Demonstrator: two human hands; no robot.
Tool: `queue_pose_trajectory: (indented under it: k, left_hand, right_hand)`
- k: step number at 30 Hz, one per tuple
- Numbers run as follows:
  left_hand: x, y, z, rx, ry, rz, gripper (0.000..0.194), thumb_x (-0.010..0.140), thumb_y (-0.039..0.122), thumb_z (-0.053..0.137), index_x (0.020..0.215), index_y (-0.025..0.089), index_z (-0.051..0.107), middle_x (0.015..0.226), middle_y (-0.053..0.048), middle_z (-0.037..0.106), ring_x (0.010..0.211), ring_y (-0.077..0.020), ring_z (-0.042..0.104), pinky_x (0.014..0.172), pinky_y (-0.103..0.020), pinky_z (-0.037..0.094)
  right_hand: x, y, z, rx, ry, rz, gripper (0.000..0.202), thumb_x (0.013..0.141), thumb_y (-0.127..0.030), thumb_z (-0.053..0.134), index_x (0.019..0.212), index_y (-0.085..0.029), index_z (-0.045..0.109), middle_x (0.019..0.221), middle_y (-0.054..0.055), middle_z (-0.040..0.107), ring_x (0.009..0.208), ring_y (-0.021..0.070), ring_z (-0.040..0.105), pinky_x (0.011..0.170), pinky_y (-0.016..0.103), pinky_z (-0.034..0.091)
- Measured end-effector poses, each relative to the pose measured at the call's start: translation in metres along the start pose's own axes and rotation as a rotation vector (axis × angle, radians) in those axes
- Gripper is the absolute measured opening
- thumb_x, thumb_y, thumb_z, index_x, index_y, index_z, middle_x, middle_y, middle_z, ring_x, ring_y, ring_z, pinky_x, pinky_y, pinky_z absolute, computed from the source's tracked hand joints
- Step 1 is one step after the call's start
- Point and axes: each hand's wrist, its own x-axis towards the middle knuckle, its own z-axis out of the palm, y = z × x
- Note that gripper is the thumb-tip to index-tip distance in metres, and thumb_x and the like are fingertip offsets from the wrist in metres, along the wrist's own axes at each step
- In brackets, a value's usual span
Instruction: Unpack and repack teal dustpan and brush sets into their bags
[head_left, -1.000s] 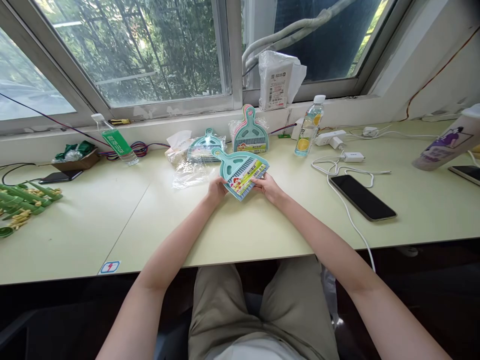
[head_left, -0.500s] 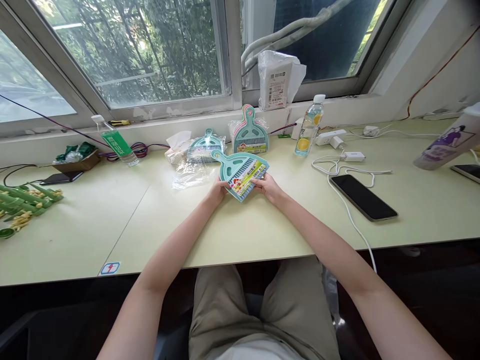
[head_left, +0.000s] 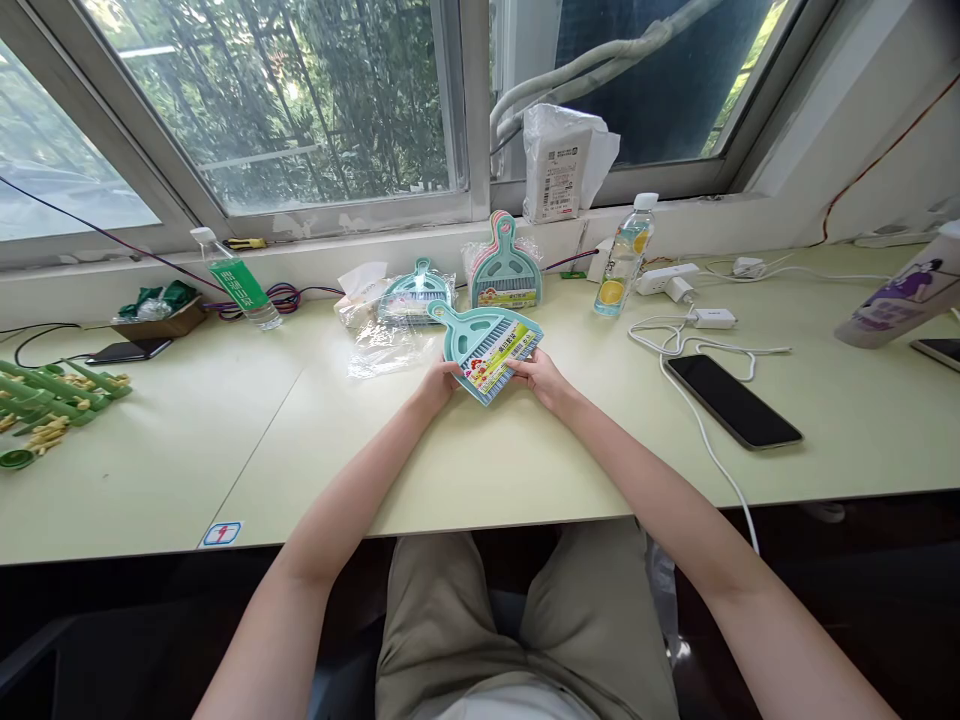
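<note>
A teal mini dustpan and brush set (head_left: 480, 335) with a yellow-green printed label is held tilted over the desk, its handle pointing up and left. My left hand (head_left: 439, 385) is closed on its lower left edge, thumb on the front. From the right, my right hand (head_left: 541, 378) grips the other side beside the label. Just behind it lies another teal dustpan set (head_left: 417, 290) with clear plastic wrap. A stack of dustpan sets (head_left: 508, 265), teal in front with pink edges behind, leans against the wall below the window. Crumpled clear plastic bag (head_left: 382, 348) spreads left of the held set.
On the right are a lemon-print bottle (head_left: 624, 258), a black phone (head_left: 733, 400), white cables, a charger (head_left: 711, 318) and a tumbler (head_left: 896, 290). To the left stand a green-labelled bottle (head_left: 240, 280), a small box (head_left: 161, 315) and green stalk-like pieces (head_left: 56, 400).
The whole view has shifted slightly, so things appear a little further right. Both hands keep their hold on the dustpan set, whose tilt looks about the same.
</note>
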Motion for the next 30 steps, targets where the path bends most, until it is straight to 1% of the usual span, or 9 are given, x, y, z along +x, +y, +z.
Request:
queue_pose_trajectory:
  k: [8,12,14,19,22,25,27,30]
  left_hand:
    - [0.0001,0.0017,0.0031,0.034,-0.035,0.021,0.084,0.048,0.005,0.058,0.129,0.027,0.05,0.096,-0.004,0.068,0.101,-0.0298,0.066,0.082,-0.044,0.057]
    - [-0.0008,0.0022,0.0043,0.03,-0.052,0.033,0.083,0.048,0.004,0.058,0.128,0.026,0.05,0.101,-0.005,0.069,0.104,-0.0308,0.065,0.084,-0.045,0.057]
    - [-0.0013,0.0025,0.0039,0.031,-0.052,0.029,0.083,0.049,0.005,0.059,0.128,0.026,0.051,0.102,-0.004,0.069,0.104,-0.0303,0.065,0.085,-0.045,0.056]
    - [-0.0021,0.0046,0.0016,0.024,-0.048,-0.016,0.08,0.051,0.005,0.059,0.127,0.026,0.051,0.098,-0.003,0.069,0.1,-0.0282,0.066,0.083,-0.043,0.057]
    - [-0.0024,0.0062,0.0003,0.022,-0.036,-0.04,0.078,0.051,0.006,0.058,0.126,0.026,0.051,0.1,-0.002,0.07,0.098,-0.0265,0.067,0.079,-0.04,0.057]
    - [-0.002,0.0069,-0.0008,0.013,-0.032,-0.064,0.077,0.051,0.007,0.056,0.125,0.025,0.051,0.099,-0.002,0.07,0.096,-0.0267,0.067,0.075,-0.039,0.057]
    - [-0.0013,0.0067,-0.0018,0.003,-0.03,-0.073,0.076,0.05,0.008,0.055,0.124,0.024,0.052,0.096,-0.002,0.07,0.093,-0.0267,0.068,0.073,-0.039,0.057]
    - [0.0004,0.0057,-0.0032,-0.011,-0.009,-0.086,0.068,0.051,0.01,0.054,0.118,0.021,0.054,0.09,-0.002,0.07,0.087,-0.0254,0.067,0.07,-0.038,0.057]
  right_hand:
    - [-0.0028,-0.0028,0.0018,-0.013,0.015,-0.012,0.033,0.075,-0.014,0.071,0.105,-0.021,0.059,0.107,0.005,0.072,0.088,0.0185,0.071,0.08,0.035,0.062]
    - [-0.0045,-0.0046,0.0025,-0.01,0.001,-0.015,0.037,0.075,-0.015,0.072,0.109,-0.022,0.058,0.108,0.005,0.072,0.09,0.0198,0.071,0.083,0.037,0.062]
    - [-0.0044,-0.0044,0.0021,-0.01,-0.004,-0.016,0.035,0.075,-0.015,0.072,0.107,-0.022,0.058,0.108,0.005,0.072,0.091,0.0202,0.071,0.085,0.038,0.061]
    - [-0.0032,-0.0034,0.0014,-0.004,-0.008,-0.018,0.031,0.074,-0.016,0.073,0.102,-0.021,0.059,0.107,0.005,0.072,0.093,0.0206,0.071,0.089,0.04,0.06]
    - [-0.003,-0.0029,0.0014,0.002,-0.005,-0.021,0.03,0.074,-0.016,0.072,0.101,-0.021,0.059,0.108,0.005,0.072,0.094,0.0207,0.071,0.088,0.04,0.06]
    - [-0.0025,-0.0023,0.001,0.005,-0.001,-0.023,0.031,0.074,-0.016,0.072,0.101,-0.021,0.059,0.108,0.005,0.072,0.093,0.0204,0.071,0.087,0.04,0.061]
    - [-0.0017,-0.0017,0.0003,0.003,-0.008,-0.023,0.032,0.074,-0.016,0.073,0.102,-0.021,0.059,0.107,0.005,0.072,0.092,0.0202,0.071,0.087,0.039,0.061]
    - [-0.0004,-0.0007,-0.0009,-0.004,-0.019,-0.029,0.032,0.074,-0.017,0.073,0.103,-0.022,0.059,0.106,0.004,0.072,0.092,0.02,0.071,0.087,0.039,0.061]
